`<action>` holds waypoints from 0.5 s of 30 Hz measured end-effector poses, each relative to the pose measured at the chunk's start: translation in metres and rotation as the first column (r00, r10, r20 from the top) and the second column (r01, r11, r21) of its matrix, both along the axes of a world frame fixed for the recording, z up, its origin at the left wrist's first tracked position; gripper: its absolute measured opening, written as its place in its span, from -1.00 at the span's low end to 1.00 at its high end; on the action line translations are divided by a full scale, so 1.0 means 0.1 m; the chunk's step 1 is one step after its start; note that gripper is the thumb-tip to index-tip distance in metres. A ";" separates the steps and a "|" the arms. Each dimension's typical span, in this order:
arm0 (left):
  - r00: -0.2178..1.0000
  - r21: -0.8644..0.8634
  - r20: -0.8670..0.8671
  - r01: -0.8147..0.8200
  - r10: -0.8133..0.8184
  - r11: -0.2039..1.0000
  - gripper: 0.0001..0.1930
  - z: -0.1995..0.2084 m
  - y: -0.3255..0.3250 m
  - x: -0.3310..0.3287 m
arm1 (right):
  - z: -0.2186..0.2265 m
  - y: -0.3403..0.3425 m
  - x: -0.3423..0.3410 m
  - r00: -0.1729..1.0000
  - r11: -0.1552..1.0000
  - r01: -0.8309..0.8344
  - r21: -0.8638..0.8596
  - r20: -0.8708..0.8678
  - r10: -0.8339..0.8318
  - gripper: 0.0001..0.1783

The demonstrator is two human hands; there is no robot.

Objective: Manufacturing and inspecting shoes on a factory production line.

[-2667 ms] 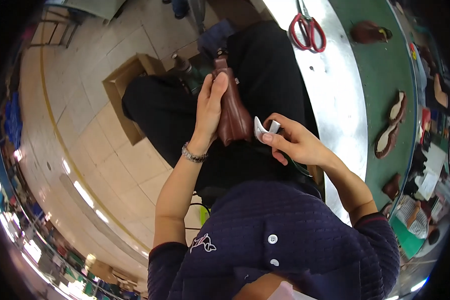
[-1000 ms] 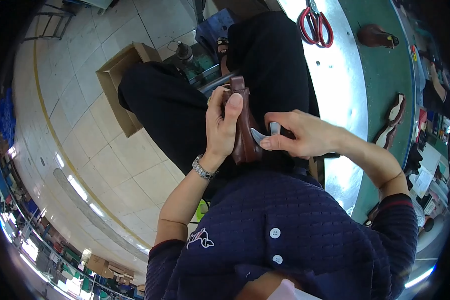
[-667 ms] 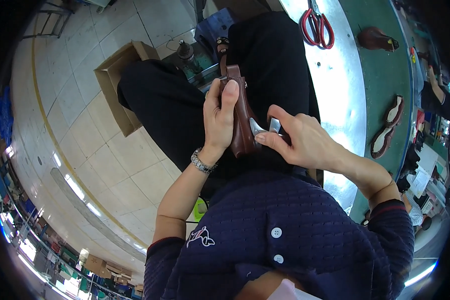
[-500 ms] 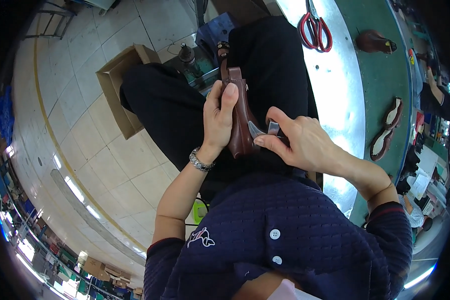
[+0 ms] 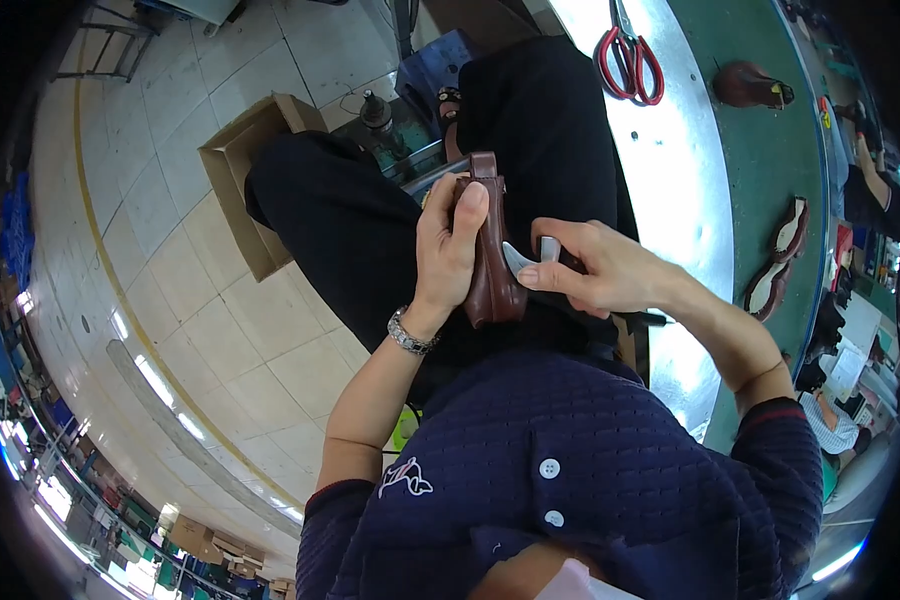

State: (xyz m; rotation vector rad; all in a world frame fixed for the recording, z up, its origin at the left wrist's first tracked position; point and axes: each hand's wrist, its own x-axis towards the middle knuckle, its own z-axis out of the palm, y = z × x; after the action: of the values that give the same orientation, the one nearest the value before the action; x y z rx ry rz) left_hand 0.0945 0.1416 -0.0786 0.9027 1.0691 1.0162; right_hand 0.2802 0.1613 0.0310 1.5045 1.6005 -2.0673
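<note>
A glossy brown leather shoe (image 5: 496, 285) stands above my lap, its narrow end toward my body. My left hand (image 5: 447, 245) is wrapped round its left side, thumb pressed near the upper end. In my right hand (image 5: 605, 268) are metal lasting pincers (image 5: 517, 258), their curved pale jaw against or very close to the shoe's right side. A dark handle end sticks out below that hand. The shoe's underside and most of the pincers' handles are hidden.
At the right is a shiny metal bench edge (image 5: 682, 250) with red-handled scissors (image 5: 630, 62). On the green surface beyond lie a brown shoe (image 5: 750, 85) and a pair of brown shoe parts (image 5: 778, 258). A cardboard box (image 5: 238, 200) and a dark bottle (image 5: 378, 115) stand left of my knees.
The shoe and my left hand have shifted slightly right and toward my body. My right hand has turned a little, and a dark handle end now shows below it.
</note>
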 end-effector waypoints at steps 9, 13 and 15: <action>0.998 0.021 -0.054 -0.022 0.023 1.000 -0.55 0.04 0.05 0.03 | -0.04 -0.07 -0.02 0.984 0.974 0.162 -0.156 -0.043 -0.171 -0.49; 0.997 -0.005 -0.036 -0.064 0.063 0.998 -0.56 0.09 0.11 0.05 | -0.02 -0.17 -0.07 0.973 0.973 0.231 -0.021 0.011 -0.231 -0.45; 0.993 -0.031 0.002 -0.117 0.117 0.993 -0.57 0.11 0.13 0.08 | -0.01 -0.23 -0.13 0.965 0.965 0.259 0.032 0.037 -0.260 -0.45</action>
State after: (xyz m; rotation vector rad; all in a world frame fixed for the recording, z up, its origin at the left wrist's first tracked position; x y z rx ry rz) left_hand 0.1027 0.1549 -0.0681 0.8202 1.1426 1.0946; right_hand 0.2676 0.1387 0.0301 1.8418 1.4912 -2.1336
